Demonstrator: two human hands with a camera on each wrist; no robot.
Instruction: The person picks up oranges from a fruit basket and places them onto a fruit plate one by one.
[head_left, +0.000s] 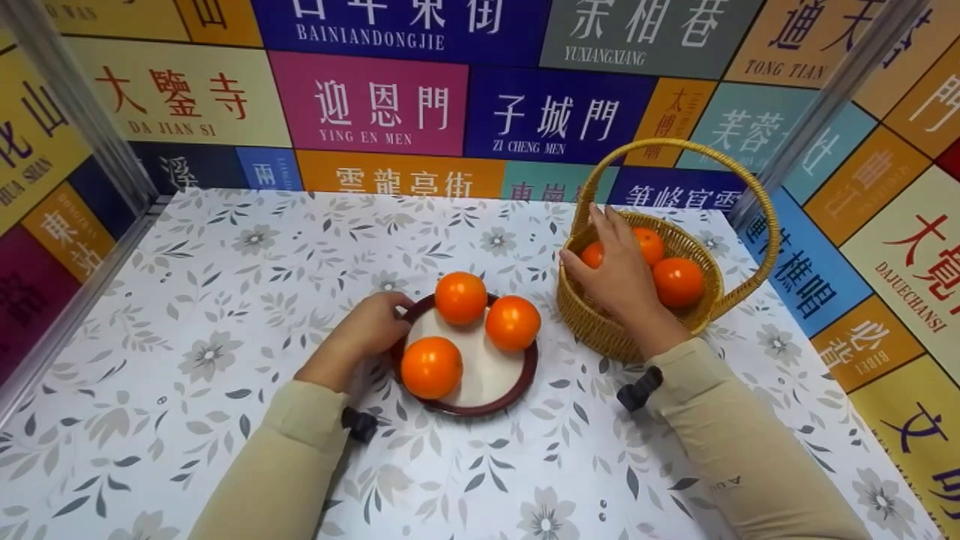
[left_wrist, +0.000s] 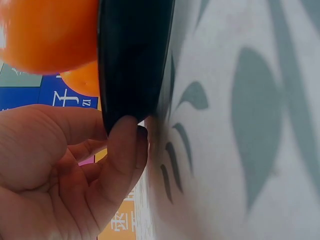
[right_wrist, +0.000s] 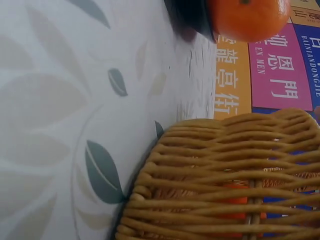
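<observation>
My left hand [head_left: 373, 328] pinches the left edge of a round plate [head_left: 487, 375] with a dark red rim and a pale inside. In the left wrist view, thumb and fingers [left_wrist: 122, 150] meet around the plate's dark outer wall [left_wrist: 135, 60]. Three oranges, one of them the near-left orange [head_left: 432, 367], sit on the plate. To the right, my right hand [head_left: 619, 270] reaches over a wicker basket [head_left: 600, 326], its fingers extended above an orange [head_left: 592, 255] that it partly hides. Beside that hand lie two more oranges, including the right-hand orange [head_left: 679, 282]. The right wrist view shows only the basket's woven side [right_wrist: 225, 180].
The basket's tall arched handle [head_left: 765, 202] rises over its right side. A white table [head_left: 225, 300] with a grey leaf and flower print lies beneath everything. Behind it stands a wall of coloured panels [head_left: 367, 101] with lettering, and metal posts [head_left: 832, 105] stand at the corners.
</observation>
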